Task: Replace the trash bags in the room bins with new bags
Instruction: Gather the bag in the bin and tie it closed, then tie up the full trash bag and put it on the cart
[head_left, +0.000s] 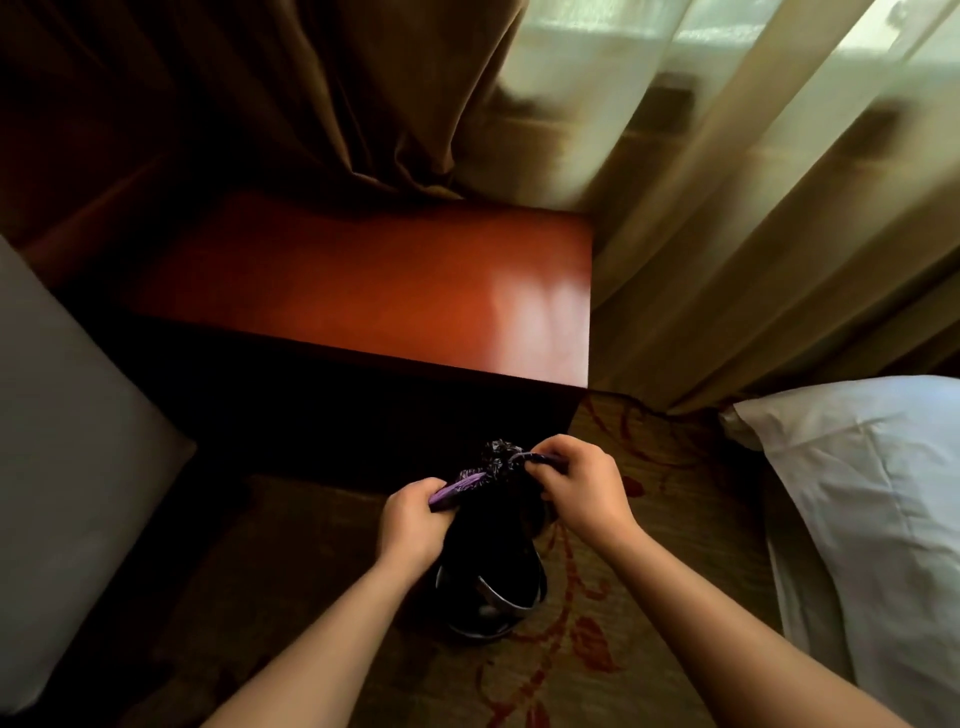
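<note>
Presently, bag neck (496, 457) sits directly above the bin (501, 607); left hand (413, 517) and right hand (574, 486) each grip a drawstring (460, 487), flanking it equally.

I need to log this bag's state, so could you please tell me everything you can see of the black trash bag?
The black trash bag looks like thin, crinkly plastic. Its mouth is gathered into a tight bunch on top, with purple drawstrings running out to both sides. The left hand grips one string; the right hand pinches the other. Its dark body hangs down into the bin, which stands on the patterned carpet.
</note>
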